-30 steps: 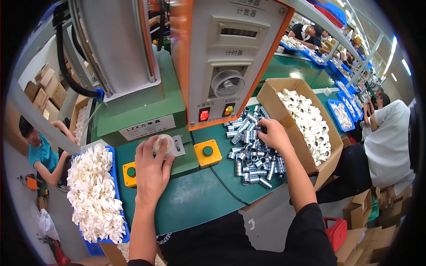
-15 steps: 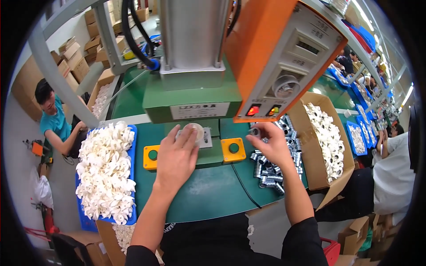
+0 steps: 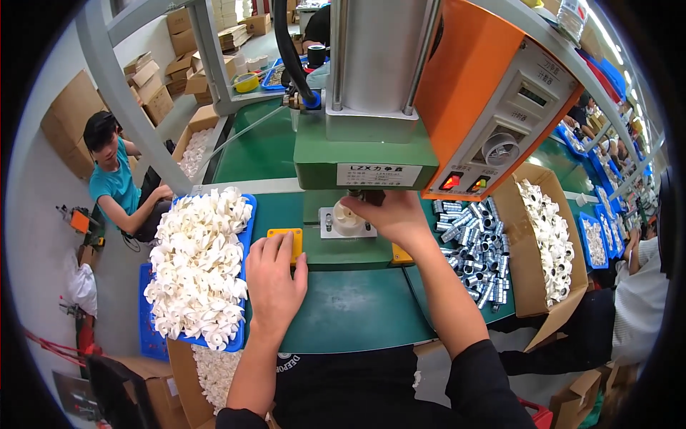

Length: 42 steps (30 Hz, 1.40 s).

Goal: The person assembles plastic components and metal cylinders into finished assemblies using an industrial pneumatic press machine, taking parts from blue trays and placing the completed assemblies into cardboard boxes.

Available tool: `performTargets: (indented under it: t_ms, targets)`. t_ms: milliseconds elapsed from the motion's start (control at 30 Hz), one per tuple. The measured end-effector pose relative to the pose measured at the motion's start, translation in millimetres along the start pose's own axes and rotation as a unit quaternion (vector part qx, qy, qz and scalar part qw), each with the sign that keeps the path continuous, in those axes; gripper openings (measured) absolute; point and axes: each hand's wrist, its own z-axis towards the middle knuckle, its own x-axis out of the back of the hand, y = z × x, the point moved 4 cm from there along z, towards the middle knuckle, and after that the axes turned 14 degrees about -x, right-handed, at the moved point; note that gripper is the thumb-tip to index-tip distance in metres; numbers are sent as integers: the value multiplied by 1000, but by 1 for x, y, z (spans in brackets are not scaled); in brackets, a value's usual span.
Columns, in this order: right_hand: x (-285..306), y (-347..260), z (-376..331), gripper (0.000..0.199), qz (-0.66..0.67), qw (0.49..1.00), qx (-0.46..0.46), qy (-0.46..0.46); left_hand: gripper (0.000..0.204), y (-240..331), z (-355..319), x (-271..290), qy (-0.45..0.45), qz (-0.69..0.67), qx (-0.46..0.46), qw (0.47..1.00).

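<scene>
The right hand (image 3: 389, 218) is covering the fixture (image 3: 346, 223), grasping a white part (image 3: 348, 217); the left hand (image 3: 274, 282) is lying flat, released, fingertips hiding the yellow button (image 3: 286, 234) beside the white pile (image 3: 200, 264).

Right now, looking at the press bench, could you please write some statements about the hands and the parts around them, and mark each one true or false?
1. The left hand lies on the yellow square button box. True.
2. The right hand is in the brown cardboard box of white parts. False: it is under the green press head, at the round white plastic part on the fixture.
3. The pile of white plastic pieces lies in a blue tray on the person's left. True.
4. The heap of silver metal tubes is to the left of the press. False: it lies on the right, beside the cardboard box.
</scene>
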Motion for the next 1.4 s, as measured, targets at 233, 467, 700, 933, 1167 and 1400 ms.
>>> performTargets:
  t_ms: [233, 467, 700, 933, 1167, 1400]
  targets:
    - [-5, 30, -92, 31, -123, 965, 233, -11, 41, -6, -14, 3, -2, 8, -28, 1000]
    - [-18, 60, -131, 38, -232, 938, 241, -92, 48, -6, -12, 6, -38, 37, -64, 997]
    - [36, 59, -99, 41, -296, 921, 202, 151, 51, -1, -14, 2, -44, 15, -39, 998]
    - [32, 68, -96, 39, -286, 929, 196, 133, 48, -6, -17, 16, -45, 1, -63, 997]
    - [28, 73, -93, 36, -233, 948, 173, 133, 47, -30, -40, 87, -179, 19, -18, 983]
    - [23, 44, -79, 37, -193, 963, 163, 91, 44, -34, -43, 78, -248, 87, -37, 964]
